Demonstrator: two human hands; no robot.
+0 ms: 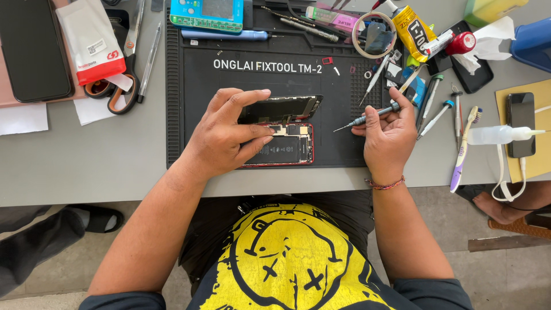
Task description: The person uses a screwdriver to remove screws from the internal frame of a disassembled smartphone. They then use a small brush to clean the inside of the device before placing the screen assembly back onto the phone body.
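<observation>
An opened red-framed phone (pixel 290 146) lies on a black repair mat (pixel 195 80), its battery and boards exposed. Its detached screen (pixel 284 107) stands tilted up behind it. My left hand (pixel 224 135) rests on the phone's left side, the index finger propping the screen and the thumb and other fingers on the body. My right hand (pixel 387 135) holds a small precision screwdriver (pixel 367 119), tip pointing left, just right of the phone and apart from it.
Several screwdrivers (pixel 436 115), a toothbrush (pixel 462 149), a squeeze bottle (pixel 496 135), a yellow glue tube (pixel 414 30) and a tape roll (pixel 373 34) crowd the right. Another phone (pixel 520 123) lies far right. Scissors (pixel 123 92), a pouch (pixel 92 37) and a dark phone (pixel 31 49) sit left.
</observation>
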